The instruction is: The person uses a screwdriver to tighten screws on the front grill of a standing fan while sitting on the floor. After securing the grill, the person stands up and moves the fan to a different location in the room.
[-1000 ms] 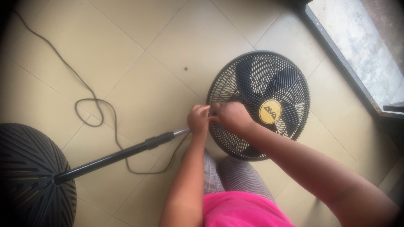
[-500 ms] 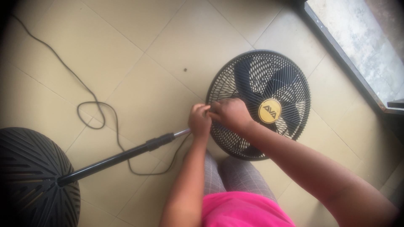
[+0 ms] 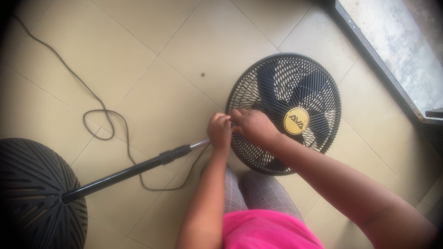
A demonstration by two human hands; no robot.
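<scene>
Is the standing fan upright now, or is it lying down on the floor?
Lying down. The fan's pole runs flat along the tiled floor, from the round base to the grille, which faces up.

1 round gold label [image 3: 296, 121] with dark lettering at the centre of the black fan grille [image 3: 318, 83]

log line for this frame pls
left hand: at fan grille rim | right hand: on grille | pole: flat on floor
</scene>
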